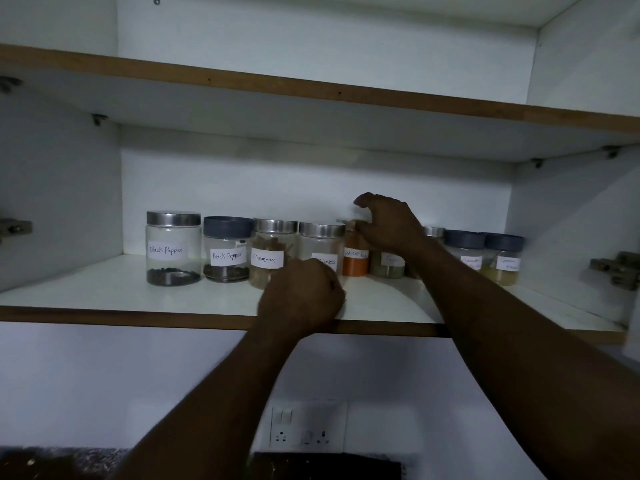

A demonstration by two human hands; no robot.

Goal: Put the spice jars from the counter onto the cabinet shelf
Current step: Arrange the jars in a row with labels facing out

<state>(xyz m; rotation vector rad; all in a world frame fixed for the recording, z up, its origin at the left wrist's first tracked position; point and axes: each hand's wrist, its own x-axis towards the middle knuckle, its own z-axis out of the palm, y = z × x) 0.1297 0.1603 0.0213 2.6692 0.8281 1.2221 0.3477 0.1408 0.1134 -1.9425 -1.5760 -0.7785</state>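
Note:
A row of labelled spice jars stands on the white cabinet shelf: two black pepper jars, a cinnamon jar, a cloves jar, an orange red chilli jar, and several more to the right. My right hand arches over the red chilli jar's top, thumb on its lid, index finger raised. My left hand is curled into a fist on the shelf, in front of the cloves jar's lower part and hiding it.
An upper shelf hangs above the jars. Cabinet hinges stick out at the right side and at the left edge. Below the shelf there is a wall socket plate, and a dark speckled counter at the bottom left.

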